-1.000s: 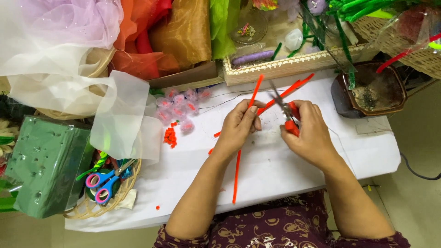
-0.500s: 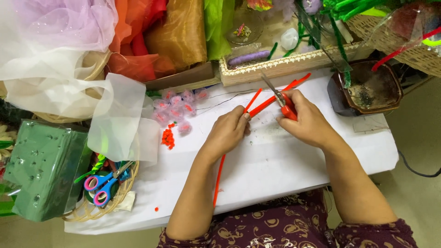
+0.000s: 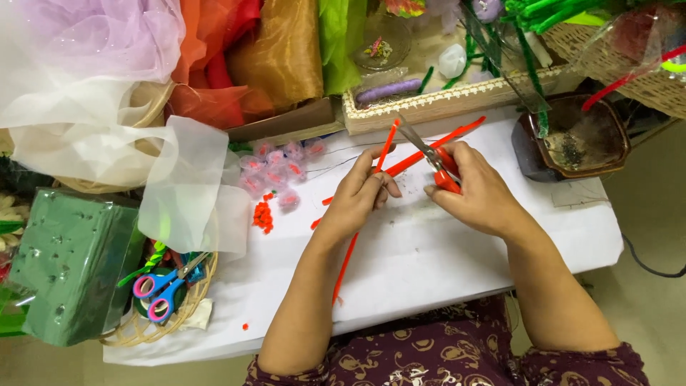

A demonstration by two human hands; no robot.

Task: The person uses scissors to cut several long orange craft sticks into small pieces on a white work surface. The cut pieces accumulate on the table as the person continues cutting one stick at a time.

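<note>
My left hand (image 3: 361,193) pinches long red pipe cleaners (image 3: 418,154) that lie slanted over the white table (image 3: 429,264); one runs down under my wrist. My right hand (image 3: 479,193) grips small scissors with red handles (image 3: 432,156), their metal blades pointing up-left and crossing the red stems near the pinch. A small pile of cut red bits (image 3: 263,214) lies to the left of my left hand, with several pink netted flower pieces (image 3: 275,168) just above it.
Coloured net fabrics (image 3: 236,57) and a white sheer cloth (image 3: 93,143) fill the back left. A green foam block (image 3: 68,264) and a wicker basket with blue-pink scissors (image 3: 161,289) sit at the left. A trimmed tray (image 3: 443,104) and brown bowl (image 3: 572,136) stand behind.
Both hands have shifted slightly toward the tray. The scissors have turned, and their blades now lie across the red stems.
</note>
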